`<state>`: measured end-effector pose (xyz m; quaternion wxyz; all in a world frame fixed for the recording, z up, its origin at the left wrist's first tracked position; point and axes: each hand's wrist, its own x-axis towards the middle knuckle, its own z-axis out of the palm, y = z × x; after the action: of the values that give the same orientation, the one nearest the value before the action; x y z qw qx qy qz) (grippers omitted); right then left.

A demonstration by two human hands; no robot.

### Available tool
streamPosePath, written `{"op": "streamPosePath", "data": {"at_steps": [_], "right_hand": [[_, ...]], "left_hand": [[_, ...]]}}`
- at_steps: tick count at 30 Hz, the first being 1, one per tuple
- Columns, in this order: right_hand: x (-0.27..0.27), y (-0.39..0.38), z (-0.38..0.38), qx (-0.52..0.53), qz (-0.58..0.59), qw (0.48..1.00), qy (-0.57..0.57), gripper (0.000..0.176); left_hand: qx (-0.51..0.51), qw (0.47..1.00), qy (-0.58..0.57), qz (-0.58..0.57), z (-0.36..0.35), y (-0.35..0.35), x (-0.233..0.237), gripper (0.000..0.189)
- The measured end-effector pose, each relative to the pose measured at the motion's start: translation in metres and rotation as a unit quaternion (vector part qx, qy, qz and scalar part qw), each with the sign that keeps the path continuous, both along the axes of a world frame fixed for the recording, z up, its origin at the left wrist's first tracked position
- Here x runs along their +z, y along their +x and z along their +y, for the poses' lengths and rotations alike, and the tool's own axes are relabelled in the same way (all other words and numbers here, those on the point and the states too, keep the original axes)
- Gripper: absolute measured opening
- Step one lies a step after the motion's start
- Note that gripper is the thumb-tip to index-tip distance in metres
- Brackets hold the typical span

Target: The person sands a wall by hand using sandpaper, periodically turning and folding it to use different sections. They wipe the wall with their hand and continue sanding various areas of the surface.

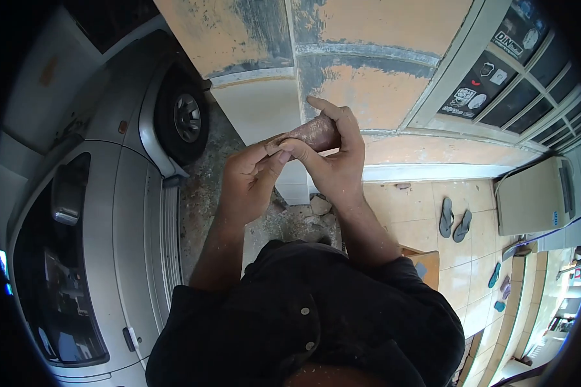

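Note:
Both my hands are raised together in the upper middle of the head view, in front of a patchy wall. A reddish-brown, worn piece point(317, 133), which looks like folded sandpaper, lies between them. My right hand point(336, 155) has its fingers curled round the piece's right end, with the thumb at its lower left edge. My left hand point(255, 174) pinches the left end, its thumb touching the right thumb. The wall point(374, 32) behind shows peach paint with grey scraped patches.
A silver car point(132, 226) stands close on the left. Rubble point(319, 205) lies on the ground below my hands. To the right are a paned window point(516, 77), a white appliance point(532, 197), grey flip-flops point(446, 217) and a wooden stool point(427, 267).

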<state>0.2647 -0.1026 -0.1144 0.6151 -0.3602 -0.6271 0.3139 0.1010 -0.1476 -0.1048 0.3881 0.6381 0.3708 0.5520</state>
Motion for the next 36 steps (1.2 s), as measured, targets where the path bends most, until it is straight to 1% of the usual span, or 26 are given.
{"op": "streamPosePath", "data": {"at_steps": [2,4,6,7,9,10,12,13,14,15,16,17,18,19,20,22,23,24,26,27,29,30,32,33,34,36], "right_hand": [[0.000,-0.007,0.001,-0.098,-0.056,0.982,0.151,0.065],[-0.007,-0.004,0.015,-0.222,-0.036,0.961,0.161,0.051],[-0.002,0.004,0.014,-0.313,-0.060,0.936,0.146,0.053],[0.002,-0.004,0.005,-0.323,-0.054,0.933,0.147,0.053],[0.016,-0.021,-0.021,-0.225,-0.024,0.955,0.192,0.059],[0.023,-0.039,-0.043,-0.157,-0.028,0.970,0.181,0.062],[0.025,-0.068,-0.069,-0.101,-0.087,0.974,0.182,0.066],[0.019,-0.079,-0.071,-0.105,-0.110,0.975,0.163,0.059],[0.006,-0.085,-0.064,-0.106,-0.114,0.975,0.161,0.059],[-0.009,-0.084,-0.047,-0.161,-0.069,0.974,0.143,0.056],[-0.018,-0.080,-0.037,-0.215,-0.024,0.969,0.123,0.053],[-0.016,-0.070,-0.038,-0.275,-0.052,0.952,0.125,0.049],[-0.008,-0.067,-0.049,-0.270,0.001,0.961,0.058,0.051],[0.008,-0.074,-0.072,-0.185,-0.006,0.981,0.059,0.054],[0.016,-0.080,-0.098,-0.095,-0.010,0.994,0.048,0.058],[0.017,-0.104,-0.124,0.032,-0.012,0.998,0.058,0.069],[0.010,-0.111,-0.136,0.072,-0.025,0.997,0.010,0.083],[0.009,-0.117,-0.148,0.020,-0.123,0.992,-0.015,0.090],[0.008,-0.140,-0.152,-0.054,-0.075,0.996,-0.010,0.095],[0.003,-0.144,-0.150,-0.053,-0.076,0.996,-0.011,0.095],[-0.005,-0.147,-0.135,-0.134,-0.038,0.987,0.081,0.092],[-0.001,-0.142,-0.128,-0.133,-0.040,0.986,0.088,0.092],[0.000,-0.131,-0.127,0.007,-0.024,0.998,0.065,0.086],[0.002,-0.136,-0.128,-0.020,-0.049,0.996,0.071,0.078],[0.001,-0.138,-0.129,-0.020,-0.050,0.996,0.072,0.078],[-0.007,-0.142,-0.133,0.030,-0.045,0.998,-0.011,0.074]], "left_hand": [[0.019,0.999,0.023,0.015,-0.004,-0.010,0.003,0.029],[0.001,0.998,0.019,0.055,-0.013,-0.026,0.003,0.031],[-0.013,0.999,0.023,-0.038,-0.023,-0.037,0.001,0.033],[-0.022,0.999,0.027,-0.031,-0.028,-0.044,0.000,0.033],[-0.030,0.998,0.000,-0.060,-0.036,-0.060,0.000,0.035],[-0.036,0.998,0.007,-0.058,-0.041,-0.069,0.001,0.035],[-0.083,0.991,0.029,-0.101,-0.051,-0.087,0.001,0.037],[-0.086,0.991,0.030,-0.103,-0.053,-0.095,-0.001,0.037],[-0.055,0.995,0.040,-0.066,-0.056,-0.103,-0.006,0.037],[-0.023,0.998,0.046,-0.030,-0.063,-0.111,-0.012,0.037],[-0.022,0.998,0.040,-0.036,-0.072,-0.118,-0.016,0.037],[-0.022,0.998,0.033,-0.050,-0.078,-0.125,-0.017,0.037],[-0.024,0.997,0.030,-0.062,-0.079,-0.130,-0.016,0.038],[-0.029,0.997,0.035,-0.068,-0.076,-0.138,-0.018,0.038],[-0.032,0.996,0.007,-0.083,-0.079,-0.142,-0.024,0.038],[-0.038,0.994,-0.035,-0.093,-0.090,-0.149,-0.029,0.038],[-0.035,0.995,-0.038,-0.091,-0.092,-0.149,-0.025,0.038],[-0.032,0.995,-0.037,-0.089,-0.092,-0.150,-0.023,0.039],[-0.023,0.996,-0.033,-0.079,-0.090,-0.157,-0.023,0.039],[-0.010,0.997,-0.032,-0.068,-0.093,-0.162,-0.025,0.039],[-0.021,0.996,-0.038,-0.079,-0.098,-0.174,-0.028,0.039],[-0.033,0.995,-0.041,-0.089,-0.096,-0.179,-0.027,0.039],[-0.024,0.993,-0.055,-0.103,-0.099,-0.185,-0.026,0.039],[-0.019,0.991,-0.072,-0.114,-0.101,-0.187,-0.026,0.039],[-0.019,0.991,-0.071,-0.115,-0.102,-0.189,-0.028,0.039],[-0.013,0.987,-0.073,-0.143,-0.102,-0.190,-0.034,0.039]]}}
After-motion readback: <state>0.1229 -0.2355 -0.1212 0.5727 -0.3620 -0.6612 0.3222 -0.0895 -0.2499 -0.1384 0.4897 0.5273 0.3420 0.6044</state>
